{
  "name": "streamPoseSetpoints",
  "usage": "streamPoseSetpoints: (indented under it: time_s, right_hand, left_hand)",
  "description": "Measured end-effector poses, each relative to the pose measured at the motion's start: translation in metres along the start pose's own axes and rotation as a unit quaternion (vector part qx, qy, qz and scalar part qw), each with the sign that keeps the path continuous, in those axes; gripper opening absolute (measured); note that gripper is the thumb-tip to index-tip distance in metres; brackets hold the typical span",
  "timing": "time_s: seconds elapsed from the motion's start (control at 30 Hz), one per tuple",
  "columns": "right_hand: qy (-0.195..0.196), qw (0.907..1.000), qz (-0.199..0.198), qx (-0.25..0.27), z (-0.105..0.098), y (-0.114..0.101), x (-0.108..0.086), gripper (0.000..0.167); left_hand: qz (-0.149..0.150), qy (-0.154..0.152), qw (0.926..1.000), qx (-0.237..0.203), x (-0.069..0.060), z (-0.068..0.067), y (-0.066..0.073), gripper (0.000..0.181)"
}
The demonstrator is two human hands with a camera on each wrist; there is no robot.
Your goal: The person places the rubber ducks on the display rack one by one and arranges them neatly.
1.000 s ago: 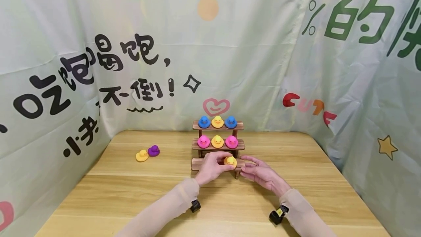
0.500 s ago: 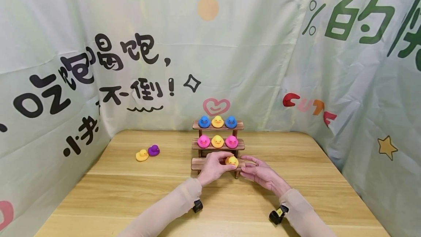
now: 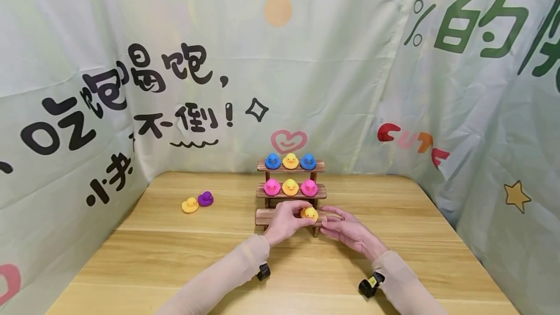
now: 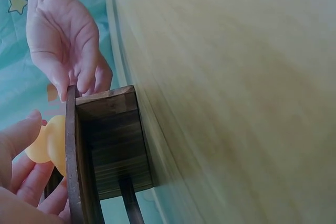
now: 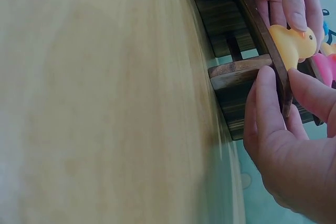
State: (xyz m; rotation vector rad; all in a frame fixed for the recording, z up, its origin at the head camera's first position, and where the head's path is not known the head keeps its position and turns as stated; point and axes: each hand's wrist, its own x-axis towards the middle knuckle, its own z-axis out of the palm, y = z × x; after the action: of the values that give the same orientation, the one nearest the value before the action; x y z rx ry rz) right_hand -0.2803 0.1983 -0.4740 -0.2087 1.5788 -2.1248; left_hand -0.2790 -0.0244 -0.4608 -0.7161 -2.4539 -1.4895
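Observation:
A three-tier wooden display stand (image 3: 268,216) stands on the table. My left hand (image 3: 285,221) pinches a yellow rubber duck (image 3: 309,215) at the right part of the lowest shelf, thumb in front and fingers behind. In the right wrist view the duck (image 5: 292,46) sits upright against the shelf board. My right hand (image 3: 352,235) grips the right end of that board, its thumb (image 5: 311,88) on the upper side and fingers below. On the middle shelf, a yellow duck (image 3: 290,187) sits between two pink ducks (image 3: 271,187). Above, another yellow duck (image 3: 290,161) sits between two blue ducks (image 3: 308,161).
Left of the stand, a loose yellow duck (image 3: 190,205) and a purple duck (image 3: 205,199) lie close together on the wooden table (image 3: 188,252). Printed curtains (image 3: 332,86) enclose the back and both sides.
The left hand has shifted the yellow duck slightly right along the lowest shelf, mostly in the first half second. The right hand stays at the shelf end.

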Motion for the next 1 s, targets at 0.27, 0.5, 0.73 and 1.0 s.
streamPoseSetpoints:
  time_s: [0.27,0.5,0.73,1.0]
  right_hand:
    - [0.002,1.0,0.002,0.005,0.0002,-0.0004,-0.0015,0.056]
    - [0.002,1.0,0.003,0.008,0.0001,-0.0003,-0.0011,0.055]
    - [-0.001,1.0,0.0,0.003,-0.0002,-0.0007,-0.0002,0.056]
    - [-0.001,1.0,0.0,0.001,-0.0005,-0.0013,0.0,0.057]
  left_hand:
    - [-0.002,0.0,1.0,0.001,-0.0005,0.0002,-0.0008,0.032]
    - [0.009,-0.003,0.9999,-0.005,0.0004,-0.0006,-0.0025,0.034]
    - [0.006,-0.004,1.0,-0.004,0.0009,-0.0007,-0.0035,0.033]
    - [0.005,-0.005,1.0,0.004,0.0007,-0.0019,-0.0022,0.033]
